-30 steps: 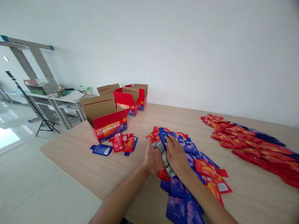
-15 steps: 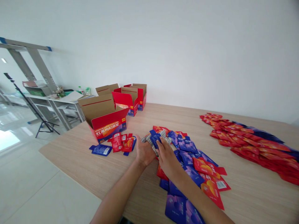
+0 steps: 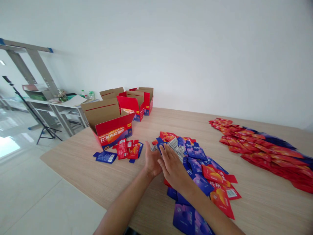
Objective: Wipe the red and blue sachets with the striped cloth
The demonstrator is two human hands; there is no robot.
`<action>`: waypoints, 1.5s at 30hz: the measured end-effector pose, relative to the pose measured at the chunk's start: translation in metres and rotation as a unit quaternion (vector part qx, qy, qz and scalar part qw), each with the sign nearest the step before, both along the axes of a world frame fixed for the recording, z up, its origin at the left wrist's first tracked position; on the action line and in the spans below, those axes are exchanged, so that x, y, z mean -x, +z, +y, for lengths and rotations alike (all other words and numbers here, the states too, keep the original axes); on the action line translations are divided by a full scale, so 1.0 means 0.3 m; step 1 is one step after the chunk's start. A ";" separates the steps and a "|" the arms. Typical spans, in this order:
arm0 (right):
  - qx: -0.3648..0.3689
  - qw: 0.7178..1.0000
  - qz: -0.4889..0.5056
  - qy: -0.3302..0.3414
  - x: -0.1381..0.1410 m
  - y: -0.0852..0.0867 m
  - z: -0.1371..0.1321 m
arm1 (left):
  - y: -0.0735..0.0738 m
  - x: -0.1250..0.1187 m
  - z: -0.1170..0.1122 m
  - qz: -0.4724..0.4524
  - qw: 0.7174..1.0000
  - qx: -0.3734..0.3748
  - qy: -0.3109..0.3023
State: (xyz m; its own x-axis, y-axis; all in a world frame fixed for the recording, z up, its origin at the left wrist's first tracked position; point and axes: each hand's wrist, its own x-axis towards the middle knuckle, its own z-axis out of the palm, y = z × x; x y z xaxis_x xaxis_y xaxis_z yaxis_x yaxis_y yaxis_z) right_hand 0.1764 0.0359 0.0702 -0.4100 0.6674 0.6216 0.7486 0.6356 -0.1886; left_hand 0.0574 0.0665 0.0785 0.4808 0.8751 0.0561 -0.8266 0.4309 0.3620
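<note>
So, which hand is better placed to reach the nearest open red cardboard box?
Probably the left hand: it's closer to the box; the right hand sits by the flat blue and red packets.

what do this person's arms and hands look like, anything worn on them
The left hand and right hand have no gloves, and no ring shows. The left forearm and right forearm are bare, with no sleeve, watch or bracelet in view.
</note>
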 end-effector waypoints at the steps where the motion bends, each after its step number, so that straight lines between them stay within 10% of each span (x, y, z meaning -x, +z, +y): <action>1: 0.003 1.000 -0.003 0.007 -0.002 -0.002 0.002 | -0.007 -0.007 -0.004 0.000 1.000 0.006 -0.011; 12: 0.062 0.996 0.057 0.008 -0.040 0.005 0.035 | -0.018 -0.064 -0.051 0.005 0.999 0.034 -0.036; 29: 0.026 0.994 -0.100 0.027 -0.048 0.155 -0.060 | 0.053 0.025 -0.011 0.012 1.000 -0.012 0.020; 45: 0.073 0.979 -0.178 0.069 -0.078 0.179 -0.078 | 0.040 0.015 -0.006 0.054 0.998 -0.027 0.007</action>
State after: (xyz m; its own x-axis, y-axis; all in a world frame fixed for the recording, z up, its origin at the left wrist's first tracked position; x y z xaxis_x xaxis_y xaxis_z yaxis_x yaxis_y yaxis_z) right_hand 0.1999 0.0126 0.1239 -0.6755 0.6616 0.3257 0.6926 0.7208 -0.0275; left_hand 0.0529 0.0646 0.0905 0.4749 0.8785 0.0517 -0.7873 0.3979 0.4711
